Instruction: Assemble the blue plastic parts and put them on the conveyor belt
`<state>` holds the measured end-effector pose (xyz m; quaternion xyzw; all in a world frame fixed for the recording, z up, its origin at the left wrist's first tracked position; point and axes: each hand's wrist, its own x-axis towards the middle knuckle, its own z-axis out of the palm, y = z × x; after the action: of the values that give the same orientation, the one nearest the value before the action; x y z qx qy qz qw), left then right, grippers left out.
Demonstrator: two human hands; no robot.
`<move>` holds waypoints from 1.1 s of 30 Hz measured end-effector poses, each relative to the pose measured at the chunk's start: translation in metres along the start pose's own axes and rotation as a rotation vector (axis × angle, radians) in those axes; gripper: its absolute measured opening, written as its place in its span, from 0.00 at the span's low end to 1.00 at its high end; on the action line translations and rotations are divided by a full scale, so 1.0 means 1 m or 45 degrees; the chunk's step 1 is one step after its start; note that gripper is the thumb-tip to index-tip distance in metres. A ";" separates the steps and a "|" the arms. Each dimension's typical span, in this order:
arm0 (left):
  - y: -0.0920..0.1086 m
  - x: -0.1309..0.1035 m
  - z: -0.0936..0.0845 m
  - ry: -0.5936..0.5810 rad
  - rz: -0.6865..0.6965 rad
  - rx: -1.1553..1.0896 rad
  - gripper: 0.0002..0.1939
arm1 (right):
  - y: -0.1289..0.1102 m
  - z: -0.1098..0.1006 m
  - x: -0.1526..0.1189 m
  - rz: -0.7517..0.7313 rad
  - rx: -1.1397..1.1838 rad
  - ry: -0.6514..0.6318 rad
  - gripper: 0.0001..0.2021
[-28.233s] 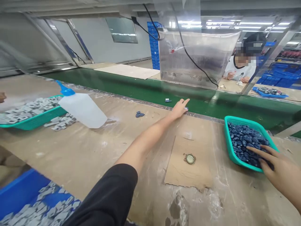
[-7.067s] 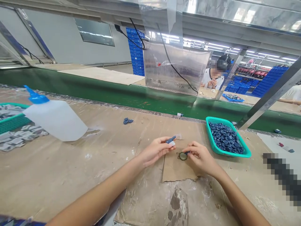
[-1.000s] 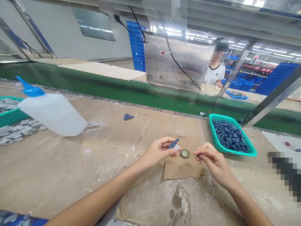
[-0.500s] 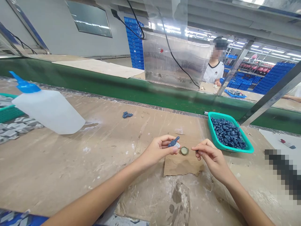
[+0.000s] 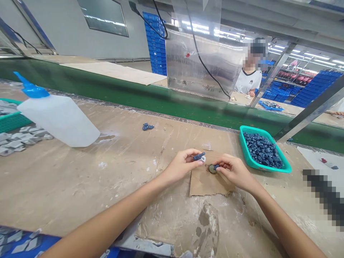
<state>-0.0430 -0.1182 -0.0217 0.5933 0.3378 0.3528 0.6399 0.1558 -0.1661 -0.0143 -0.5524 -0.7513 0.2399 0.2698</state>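
My left hand (image 5: 185, 163) is closed around a small piece with a dark blue stem and a light grey block end (image 5: 202, 158). Pinched in the fingertips of my right hand (image 5: 235, 171) is a small dark blue plastic piece (image 5: 216, 167). It is at the rim of an upturned bottle cap (image 5: 212, 169); whether it touches the cap's inside I cannot tell. The cap lies on a torn piece of cardboard (image 5: 206, 185) between my hands.
A green basket (image 5: 243, 152) full of dark blue pieces stands to the right. A white squeeze bottle (image 5: 60, 122) with a blue spout is at left, near grey pieces (image 5: 18, 141). Several blue pieces (image 5: 147, 126) lie mid-table. A person (image 5: 248, 80) sits across the green-edged divider.
My right hand has moved left, bringing its small blue piece to the bottle cap. The piece in my left hand has turned, its grey end now facing more towards me. The view shifted slightly.
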 end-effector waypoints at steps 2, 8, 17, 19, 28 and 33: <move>-0.002 0.001 -0.001 -0.005 0.004 -0.012 0.12 | -0.002 0.002 0.006 -0.076 -0.194 -0.023 0.11; -0.006 0.003 -0.002 -0.028 0.014 -0.010 0.11 | 0.004 0.018 0.009 -0.179 -0.338 -0.020 0.13; -0.004 -0.004 0.007 -0.111 0.010 0.058 0.12 | -0.009 0.004 0.004 0.095 0.559 0.258 0.12; -0.004 -0.005 0.009 -0.135 0.012 0.030 0.12 | -0.014 0.004 0.004 0.178 0.814 0.272 0.14; -0.003 -0.010 0.013 -0.150 -0.010 -0.005 0.11 | -0.027 0.014 0.003 0.266 0.975 0.330 0.14; 0.003 -0.017 0.017 -0.029 0.124 0.122 0.08 | -0.034 0.017 0.001 0.118 1.002 0.400 0.11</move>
<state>-0.0374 -0.1411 -0.0177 0.6429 0.3178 0.3601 0.5967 0.1208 -0.1759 -0.0045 -0.4704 -0.5265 0.4333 0.5602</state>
